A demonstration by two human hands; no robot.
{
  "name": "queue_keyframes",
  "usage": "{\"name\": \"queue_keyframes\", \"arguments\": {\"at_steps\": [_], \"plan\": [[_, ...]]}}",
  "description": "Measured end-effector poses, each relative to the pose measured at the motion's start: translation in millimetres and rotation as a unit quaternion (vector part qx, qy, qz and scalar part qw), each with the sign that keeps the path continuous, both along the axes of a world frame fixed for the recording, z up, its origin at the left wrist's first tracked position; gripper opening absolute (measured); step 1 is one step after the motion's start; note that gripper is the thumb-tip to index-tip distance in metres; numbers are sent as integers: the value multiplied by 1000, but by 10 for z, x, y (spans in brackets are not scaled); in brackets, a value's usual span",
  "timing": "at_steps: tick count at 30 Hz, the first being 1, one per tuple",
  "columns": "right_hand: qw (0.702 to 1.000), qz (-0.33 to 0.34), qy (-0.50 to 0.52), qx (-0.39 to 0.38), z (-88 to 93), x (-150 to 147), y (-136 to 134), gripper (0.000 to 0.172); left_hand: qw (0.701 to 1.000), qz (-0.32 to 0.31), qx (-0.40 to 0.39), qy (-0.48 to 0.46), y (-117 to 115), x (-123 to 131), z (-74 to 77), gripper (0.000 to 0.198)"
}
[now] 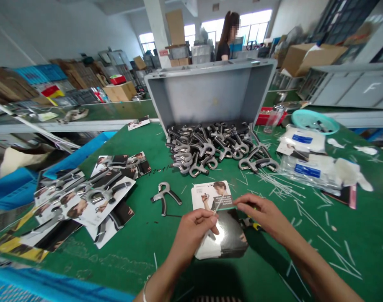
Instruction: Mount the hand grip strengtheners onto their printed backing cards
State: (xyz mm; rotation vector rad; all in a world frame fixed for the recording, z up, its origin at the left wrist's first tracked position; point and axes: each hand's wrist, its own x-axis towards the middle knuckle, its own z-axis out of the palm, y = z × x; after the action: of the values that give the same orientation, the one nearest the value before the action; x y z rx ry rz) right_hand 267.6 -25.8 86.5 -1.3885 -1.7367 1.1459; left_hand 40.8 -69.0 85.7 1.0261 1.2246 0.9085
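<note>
My left hand (196, 228) is closed in a pinch on a thin whitish plastic tie (221, 204). Opposite it, my right hand (262, 214) has its fingertips pressed together at the end of a thin pale line that runs toward the left hand; what they hold is too small to make out. Beneath both hands lies a stack of printed cards (232, 237). A tool with yellow and black handles (249, 223), partly hidden, lies under my right hand. To the left, one grey and black hand grip strengthener (165, 197) rests on the green table.
A tipped grey crate (210, 94) stands behind a heap of hand grips (207, 147). Carded grips (100, 195) are piled at left. Loose plastic strips (281, 184), plastic bags (307, 170) and a turquoise basin (315, 121) are at right. A person (224, 42) is beyond the crate.
</note>
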Motion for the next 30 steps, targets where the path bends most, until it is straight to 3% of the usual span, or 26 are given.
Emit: {"name": "queue_keyframes", "arguments": {"at_steps": [3,8,13,15,17,19,20,24,30], "plan": [[982,62,130,-120,-13,-285,-176,30,999,2,-37,-22,-23,39,-6,25],[967,41,204,-145,-51,-504,-246,31,999,12,-44,-25,-92,83,-69,28],[946,36,260,-190,-105,-511,-253,31,999,-31,4,15,-131,43,-121,30],[933,25,298,-199,-100,-502,-263,30,992,13,88,93,-115,-17,-201,28],[914,7,345,-213,-82,-486,-270,30,959,108,169,199,-84,-91,-343,33],[900,-11,377,-218,-68,-466,-276,30,933,166,181,264,-46,-162,-519,56],[898,-18,381,-220,-70,-458,-280,30,934,168,164,268,-27,-195,-603,61],[911,-17,342,-229,-162,-438,-306,30,979,118,85,146,43,-322,-786,47],[951,7,244,-191,-271,-347,-303,30,977,198,65,53,-2,-570,-655,45]]}}
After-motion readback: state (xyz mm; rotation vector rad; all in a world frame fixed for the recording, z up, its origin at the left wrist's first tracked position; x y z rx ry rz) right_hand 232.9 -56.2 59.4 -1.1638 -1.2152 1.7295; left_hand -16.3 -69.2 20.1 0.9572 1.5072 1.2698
